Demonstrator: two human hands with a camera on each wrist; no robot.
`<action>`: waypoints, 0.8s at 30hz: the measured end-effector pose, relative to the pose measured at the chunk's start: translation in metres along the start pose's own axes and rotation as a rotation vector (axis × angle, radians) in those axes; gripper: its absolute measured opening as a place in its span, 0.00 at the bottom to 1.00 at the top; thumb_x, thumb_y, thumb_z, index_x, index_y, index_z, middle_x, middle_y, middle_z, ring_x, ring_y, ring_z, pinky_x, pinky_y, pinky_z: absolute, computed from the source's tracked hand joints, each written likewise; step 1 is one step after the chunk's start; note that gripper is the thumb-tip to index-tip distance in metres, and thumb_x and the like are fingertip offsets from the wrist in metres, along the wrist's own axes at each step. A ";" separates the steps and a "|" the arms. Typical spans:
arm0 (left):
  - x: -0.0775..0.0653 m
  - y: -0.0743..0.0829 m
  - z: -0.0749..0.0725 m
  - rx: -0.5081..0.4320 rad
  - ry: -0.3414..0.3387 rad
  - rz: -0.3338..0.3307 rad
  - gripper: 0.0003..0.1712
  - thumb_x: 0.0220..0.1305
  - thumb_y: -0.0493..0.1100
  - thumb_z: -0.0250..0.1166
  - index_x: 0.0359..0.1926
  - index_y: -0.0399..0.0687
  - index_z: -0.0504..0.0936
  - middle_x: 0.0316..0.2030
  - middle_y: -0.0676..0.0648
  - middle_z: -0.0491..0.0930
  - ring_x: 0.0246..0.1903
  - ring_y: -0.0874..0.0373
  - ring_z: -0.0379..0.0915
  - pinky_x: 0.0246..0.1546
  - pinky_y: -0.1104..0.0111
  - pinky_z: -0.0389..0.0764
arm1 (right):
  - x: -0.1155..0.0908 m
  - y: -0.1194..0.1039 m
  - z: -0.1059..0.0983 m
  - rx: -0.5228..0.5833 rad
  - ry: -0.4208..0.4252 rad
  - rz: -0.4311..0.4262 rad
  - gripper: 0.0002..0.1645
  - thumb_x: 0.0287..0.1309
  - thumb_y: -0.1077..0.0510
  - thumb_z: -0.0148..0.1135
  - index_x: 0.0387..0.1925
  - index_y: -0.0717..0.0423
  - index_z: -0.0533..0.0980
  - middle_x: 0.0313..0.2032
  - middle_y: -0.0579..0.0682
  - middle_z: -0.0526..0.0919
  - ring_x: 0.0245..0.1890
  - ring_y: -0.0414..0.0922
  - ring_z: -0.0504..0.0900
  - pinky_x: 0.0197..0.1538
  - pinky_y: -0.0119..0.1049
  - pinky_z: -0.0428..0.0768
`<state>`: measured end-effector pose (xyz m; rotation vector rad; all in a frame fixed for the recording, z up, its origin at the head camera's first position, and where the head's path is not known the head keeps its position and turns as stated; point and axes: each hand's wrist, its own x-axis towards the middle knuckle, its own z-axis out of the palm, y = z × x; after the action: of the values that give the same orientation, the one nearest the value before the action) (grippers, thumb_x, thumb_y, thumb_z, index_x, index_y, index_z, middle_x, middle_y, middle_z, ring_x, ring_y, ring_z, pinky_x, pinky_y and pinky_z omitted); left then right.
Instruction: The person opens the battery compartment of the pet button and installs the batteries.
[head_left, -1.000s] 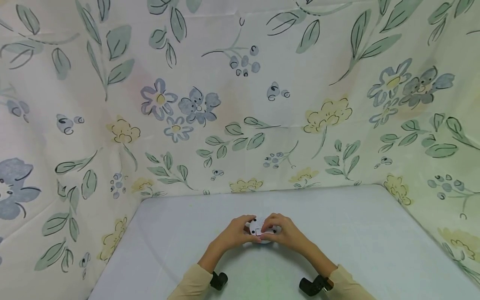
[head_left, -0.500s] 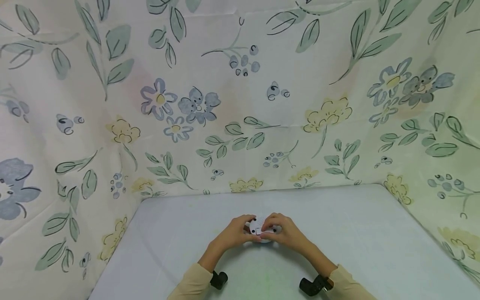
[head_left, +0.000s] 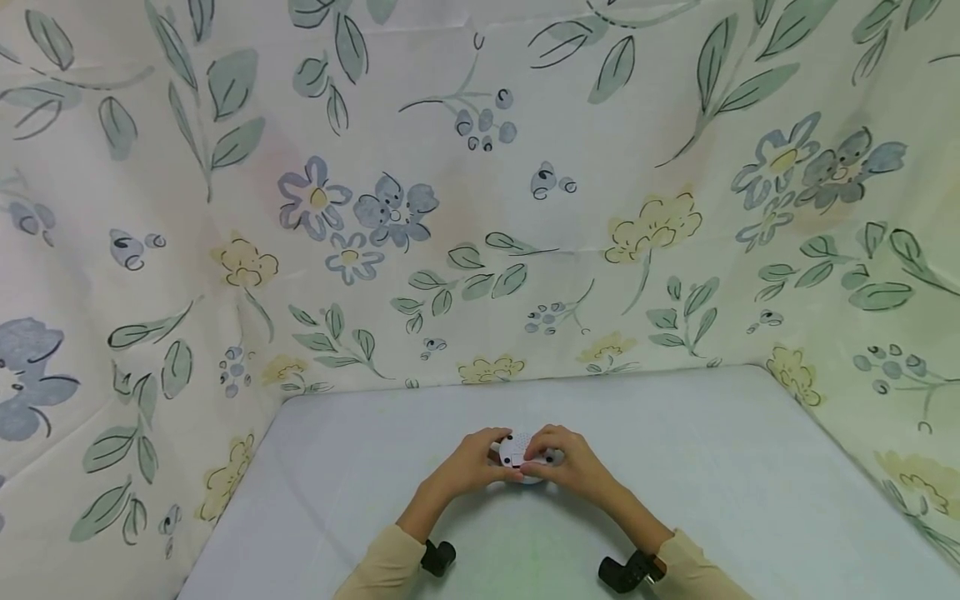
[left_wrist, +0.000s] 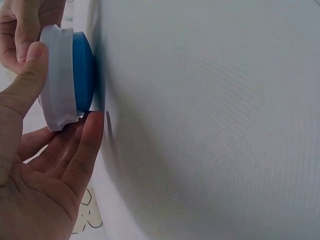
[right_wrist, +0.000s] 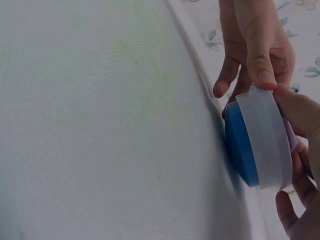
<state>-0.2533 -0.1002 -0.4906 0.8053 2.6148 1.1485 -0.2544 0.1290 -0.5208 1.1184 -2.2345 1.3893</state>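
A round white device (head_left: 513,447) with a blue lower part lies between both hands, low over the table. Its upturned face has small holes, black dots and a rectangular battery cover (head_left: 517,458). The left hand (head_left: 474,460) grips the rim from the left, thumb on the near side and fingers underneath in the left wrist view. From the right, the right hand (head_left: 572,465) curls its fingers and thumb over the cover area, hiding part of it. A pale raised piece shows at those fingers in the right wrist view, where the device's blue side (right_wrist: 240,145) faces the table.
The white-covered table (head_left: 360,450) stretches around the hands. A floral cloth (head_left: 480,200) hangs behind it and along both sides. Black wrist cameras (head_left: 438,558) are strapped to both forearms below beige sleeves.
A dark slit now shows at the near edge of the cover, where a thin rectangular outline was seen before. Both hands keep nearly the same place on the device.
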 end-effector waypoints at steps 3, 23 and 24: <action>0.000 0.000 0.000 0.002 0.001 -0.005 0.43 0.61 0.49 0.76 0.69 0.32 0.70 0.62 0.39 0.74 0.47 0.53 0.80 0.44 0.66 0.80 | 0.000 -0.002 0.001 0.002 0.020 0.016 0.10 0.48 0.68 0.79 0.31 0.57 0.84 0.35 0.54 0.84 0.36 0.55 0.81 0.38 0.51 0.78; -0.002 0.000 -0.001 0.033 -0.003 0.018 0.42 0.61 0.49 0.76 0.69 0.32 0.69 0.62 0.38 0.74 0.47 0.55 0.77 0.46 0.66 0.79 | 0.000 0.011 -0.002 0.051 -0.108 0.325 0.43 0.56 0.48 0.78 0.66 0.66 0.73 0.64 0.59 0.76 0.61 0.54 0.74 0.60 0.47 0.73; -0.002 0.001 -0.001 0.034 -0.003 0.020 0.43 0.61 0.49 0.76 0.69 0.32 0.69 0.62 0.38 0.73 0.47 0.55 0.77 0.46 0.66 0.79 | 0.001 0.011 -0.003 0.059 -0.113 0.335 0.43 0.55 0.48 0.78 0.66 0.66 0.72 0.64 0.59 0.75 0.62 0.55 0.74 0.61 0.46 0.73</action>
<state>-0.2513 -0.1014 -0.4897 0.8404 2.6367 1.1098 -0.2632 0.1340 -0.5258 0.8883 -2.5688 1.5608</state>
